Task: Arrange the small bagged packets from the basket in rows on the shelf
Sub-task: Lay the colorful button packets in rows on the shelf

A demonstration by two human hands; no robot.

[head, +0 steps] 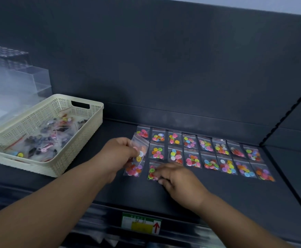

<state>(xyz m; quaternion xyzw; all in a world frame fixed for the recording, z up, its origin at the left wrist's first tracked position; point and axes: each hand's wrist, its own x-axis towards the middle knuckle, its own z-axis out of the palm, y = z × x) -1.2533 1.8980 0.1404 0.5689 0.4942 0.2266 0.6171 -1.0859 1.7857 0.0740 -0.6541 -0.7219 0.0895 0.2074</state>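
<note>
Stocking shelf | perforated cream plastic basket [78, 140] at left holds more loose packets, within reach | left hand [118, 151] grip pinches clear glossy zip packet of coloured buttons [140, 149] over the rows' left end, likely next to lay | right hand [178, 179] fingers bent onto front-row packet [152, 171], seemingly squaring it; pinching or pressing, cannot tell | laid packets [208, 154] lie flat on matte dark shelf [217, 203].

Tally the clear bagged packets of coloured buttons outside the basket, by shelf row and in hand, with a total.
Back row of clear bagged button packets: 8
Middle row: 7
Front row: 2, one under the right hand
Packet held in the left hand: 1
Total: 18
Packets in the cream perforated plastic basket: too jumbled to count
</note>
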